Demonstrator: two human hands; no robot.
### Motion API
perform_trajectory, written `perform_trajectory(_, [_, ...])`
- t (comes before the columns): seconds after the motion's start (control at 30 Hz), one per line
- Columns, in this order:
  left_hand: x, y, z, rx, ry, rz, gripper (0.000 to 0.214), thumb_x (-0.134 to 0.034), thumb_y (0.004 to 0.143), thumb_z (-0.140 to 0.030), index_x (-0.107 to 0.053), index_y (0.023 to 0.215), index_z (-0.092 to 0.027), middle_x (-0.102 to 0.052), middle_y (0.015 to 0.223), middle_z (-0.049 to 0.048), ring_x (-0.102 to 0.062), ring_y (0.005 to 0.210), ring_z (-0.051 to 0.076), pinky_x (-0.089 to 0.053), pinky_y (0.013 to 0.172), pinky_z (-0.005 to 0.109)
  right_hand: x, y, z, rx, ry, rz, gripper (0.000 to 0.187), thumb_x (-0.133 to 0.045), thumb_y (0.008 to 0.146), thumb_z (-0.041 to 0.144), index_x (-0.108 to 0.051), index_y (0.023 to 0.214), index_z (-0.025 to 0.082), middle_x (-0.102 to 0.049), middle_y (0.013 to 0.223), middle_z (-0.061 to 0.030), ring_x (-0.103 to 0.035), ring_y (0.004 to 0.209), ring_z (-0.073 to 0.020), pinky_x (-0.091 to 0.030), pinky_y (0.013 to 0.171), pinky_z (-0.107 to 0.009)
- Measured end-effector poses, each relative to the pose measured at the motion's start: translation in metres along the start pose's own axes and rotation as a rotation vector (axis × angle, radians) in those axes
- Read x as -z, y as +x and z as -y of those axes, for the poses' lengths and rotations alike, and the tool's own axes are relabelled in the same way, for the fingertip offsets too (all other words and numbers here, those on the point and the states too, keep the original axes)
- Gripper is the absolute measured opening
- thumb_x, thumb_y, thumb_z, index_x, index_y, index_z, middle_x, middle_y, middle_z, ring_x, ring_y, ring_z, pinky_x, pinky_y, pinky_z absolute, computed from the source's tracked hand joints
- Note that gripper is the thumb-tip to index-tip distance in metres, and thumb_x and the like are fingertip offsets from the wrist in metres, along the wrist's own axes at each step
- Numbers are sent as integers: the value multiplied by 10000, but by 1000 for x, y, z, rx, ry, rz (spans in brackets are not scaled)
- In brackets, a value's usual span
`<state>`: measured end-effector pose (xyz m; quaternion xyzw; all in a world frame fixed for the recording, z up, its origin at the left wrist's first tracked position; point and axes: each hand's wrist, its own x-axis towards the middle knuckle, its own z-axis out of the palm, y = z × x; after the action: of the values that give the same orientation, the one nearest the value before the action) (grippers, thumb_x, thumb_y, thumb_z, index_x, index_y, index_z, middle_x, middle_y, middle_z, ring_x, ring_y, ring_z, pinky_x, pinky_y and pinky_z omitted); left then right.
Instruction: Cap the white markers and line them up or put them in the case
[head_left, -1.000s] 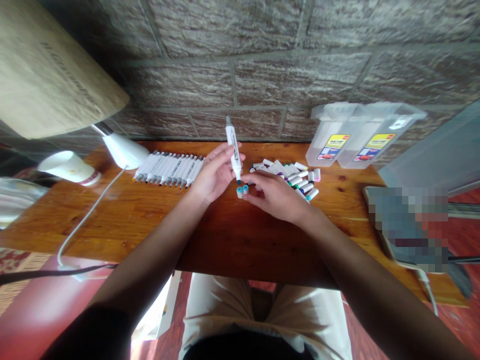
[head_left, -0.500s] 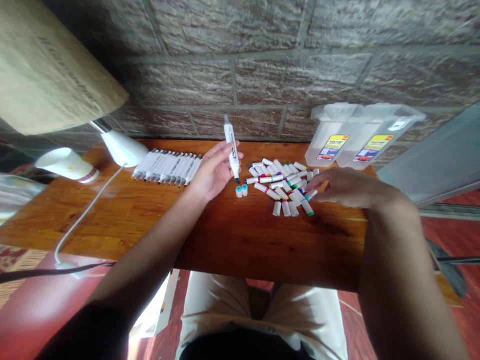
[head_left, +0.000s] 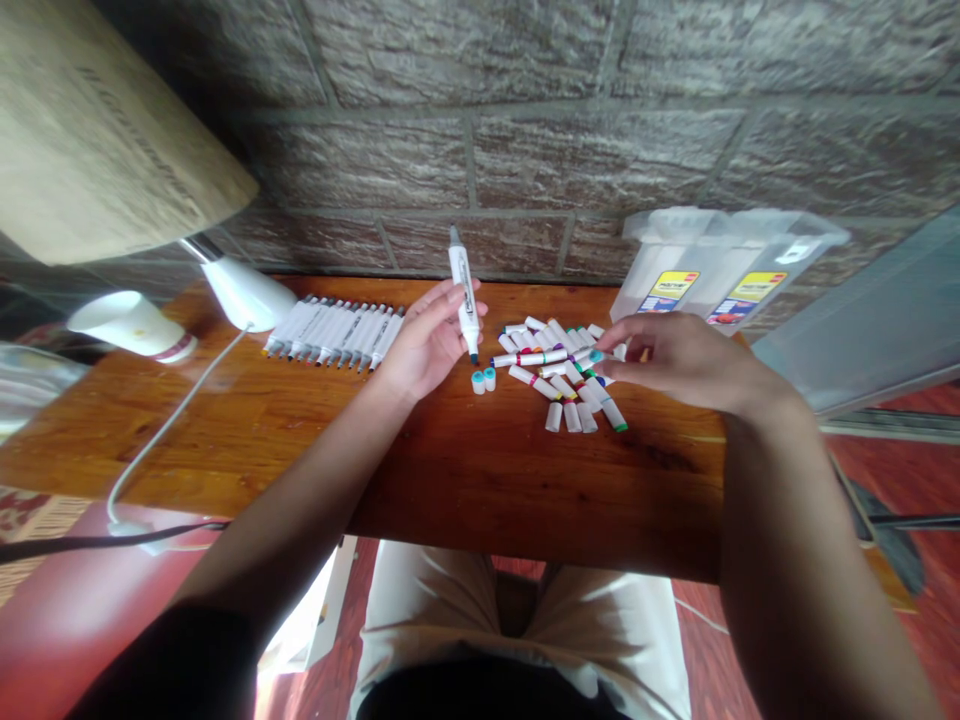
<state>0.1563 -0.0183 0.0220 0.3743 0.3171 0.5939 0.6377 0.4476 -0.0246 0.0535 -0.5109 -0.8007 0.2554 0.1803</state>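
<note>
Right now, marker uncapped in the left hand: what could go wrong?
1. The white marker pen in the left hand has its dark lower tip bare just above the orange-brown wooden table; it might smear ink.
2. The two small light-blue caps stand beside that tip and could get knocked away.
3. The right hand reaches into the jumbled pile of white caps; a wrong colour could be chosen.

In the left grip (head_left: 427, 345), one uncapped marker (head_left: 463, 295); just below it, two loose blue caps (head_left: 484, 381). Left of that grip, roughly a dozen markers in a row (head_left: 337, 335); beyond the right grip (head_left: 675, 360), two clear boxes (head_left: 720, 270).
</note>
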Motion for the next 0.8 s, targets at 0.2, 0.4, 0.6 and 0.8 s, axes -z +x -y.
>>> perform_trajectory(0.2, [3,2,1,-5,16,-17,277,-788,806,-426,-710,957,-206,-730,788,12,-654,669,113,-504,620,232,-40,6,39,279,254,81,211,-692,843,330,-697,996,185,-741,935,-35,-644,753,-150,-496,718,-280])
perform_trajectory(0.4, [5,3,1,-11,11,-20,334,-793,797,-465,-712,1009,-220,-734,800,7,-675,689,121,-522,632,241,-62,12,46,358,242,67,141,-669,812,191,-693,951,179,-733,911,-27,-649,748,-137,-492,717,-259])
perform_trajectory(0.6, [2,1,-2,-2,-27,-37,297,-816,785,-407,-698,965,-204,-756,863,21,-699,755,132,-522,628,229,-72,15,44,304,288,92,107,-694,826,242,-695,912,179,-739,850,-20,-667,737,-146,-506,707,-255])
perform_trajectory(0.8, [2,1,-1,-12,-32,-31,271,-825,769,-378,-702,929,-197,-759,848,20,-702,766,140,-513,621,234,-92,14,50,295,288,59,69,-702,853,225,-688,910,188,-752,846,-12,-685,745,-144,-500,716,-256])
